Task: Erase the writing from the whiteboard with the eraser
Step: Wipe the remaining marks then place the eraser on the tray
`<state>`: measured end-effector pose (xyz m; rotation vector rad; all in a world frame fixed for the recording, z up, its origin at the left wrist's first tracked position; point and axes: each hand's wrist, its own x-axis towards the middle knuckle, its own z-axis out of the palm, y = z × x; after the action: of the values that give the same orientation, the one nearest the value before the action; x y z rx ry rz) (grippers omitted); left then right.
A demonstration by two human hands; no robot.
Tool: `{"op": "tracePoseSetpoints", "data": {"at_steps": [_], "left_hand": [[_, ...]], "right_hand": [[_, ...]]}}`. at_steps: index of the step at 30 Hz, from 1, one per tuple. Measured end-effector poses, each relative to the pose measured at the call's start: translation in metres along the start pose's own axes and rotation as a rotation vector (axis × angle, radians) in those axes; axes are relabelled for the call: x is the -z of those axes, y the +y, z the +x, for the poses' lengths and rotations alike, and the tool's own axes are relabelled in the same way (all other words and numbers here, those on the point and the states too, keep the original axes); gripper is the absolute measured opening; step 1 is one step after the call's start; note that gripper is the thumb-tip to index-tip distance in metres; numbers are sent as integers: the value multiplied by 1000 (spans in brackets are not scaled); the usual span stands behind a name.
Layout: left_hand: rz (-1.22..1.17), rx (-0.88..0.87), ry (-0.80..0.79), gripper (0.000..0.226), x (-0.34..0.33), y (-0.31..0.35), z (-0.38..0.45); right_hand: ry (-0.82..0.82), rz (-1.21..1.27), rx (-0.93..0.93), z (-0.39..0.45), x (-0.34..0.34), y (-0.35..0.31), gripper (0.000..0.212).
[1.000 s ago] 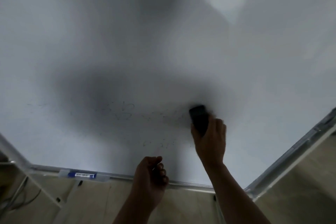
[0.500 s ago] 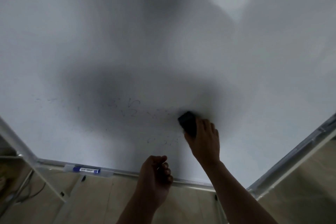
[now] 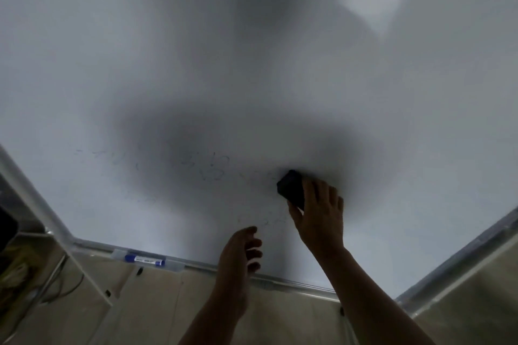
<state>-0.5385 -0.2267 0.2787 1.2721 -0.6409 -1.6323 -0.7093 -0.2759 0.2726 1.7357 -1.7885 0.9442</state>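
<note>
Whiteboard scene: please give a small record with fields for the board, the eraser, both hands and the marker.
whiteboard: white, faint writing left of the eraser and below it
eraser: black, pressed on the board
right hand: grips the eraser
left hand: fingers loosely curled, holds nothing, near the bottom edge
marker: blue, lying in the tray on the bottom rail

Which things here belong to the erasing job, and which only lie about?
For the job: eraser, held by right hand; whiteboard; faint writing.
Lying about: blue marker on the tray; cables on the floor; left hand, idle.
</note>
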Motion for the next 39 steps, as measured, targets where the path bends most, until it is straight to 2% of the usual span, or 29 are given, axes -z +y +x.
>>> {"op": "tracePoseSetpoints", "data": {"at_steps": [2, 4, 5, 7, 10, 11, 14, 15, 18, 19, 23, 27, 28, 31, 32, 34, 35, 36, 39], "left_hand": [[480, -441, 85, 29, -2, 16, 11], [874, -934, 197, 54, -7, 43, 23], [1006, -1117, 245, 65, -11, 60, 29], [1224, -1315, 292, 77, -21, 94, 37], [1457, -1366, 285, 83, -30, 125, 49], [1506, -1353, 272, 84, -30, 128, 54], [1571, -1305, 256, 87, -25, 126, 63], [1573, -1294, 257, 88, -24, 125, 65], [1568, -1280, 256, 89, -24, 123, 65], [1569, -1285, 252, 88, -25, 123, 65], [1565, -1319, 227, 87, -20, 126, 69], [1596, -1341, 223, 85, -18, 129, 72], [1601, -1352, 218, 83, -16, 130, 73], [1592, -1414, 203, 81, -10, 135, 77], [1592, -1436, 208, 80, -8, 136, 79], [1608, -1463, 220, 78, -4, 138, 82], [1609, -1481, 228, 77, -1, 139, 84], [1602, -1504, 232, 75, 4, 141, 86], [1557, -1626, 240, 72, 20, 158, 100]], "right_hand": [[-16, 16, 33, 0, -1, 2, 60], [90, 36, -88, 9, 5, 5, 57], [151, 46, -140, 15, 9, 4, 56], [151, 20, -93, 18, 8, 0, 58], [25, -28, 138, 7, -1, 0, 61], [38, -27, 111, 8, 1, 3, 58], [207, -10, -152, 19, 14, 7, 51], [207, -17, -158, 20, 16, 5, 50], [9, -78, 88, 9, 5, 0, 57], [-21, -79, 112, 7, 4, 3, 58], [149, -12, -149, 17, 11, 8, 52], [-40, -3, 98, 5, -3, 4, 52], [-32, 14, 49, 3, -3, 6, 50], [134, 124, -267, 7, -1, 8, 51], [132, 136, -246, 8, -4, 6, 55], [6, 117, -38, 4, -14, -2, 57], [-16, 112, -4, 3, -18, -5, 56], [2, 133, -66, 3, -21, -8, 56], [160, 329, -533, 10, -24, -23, 59]]}}
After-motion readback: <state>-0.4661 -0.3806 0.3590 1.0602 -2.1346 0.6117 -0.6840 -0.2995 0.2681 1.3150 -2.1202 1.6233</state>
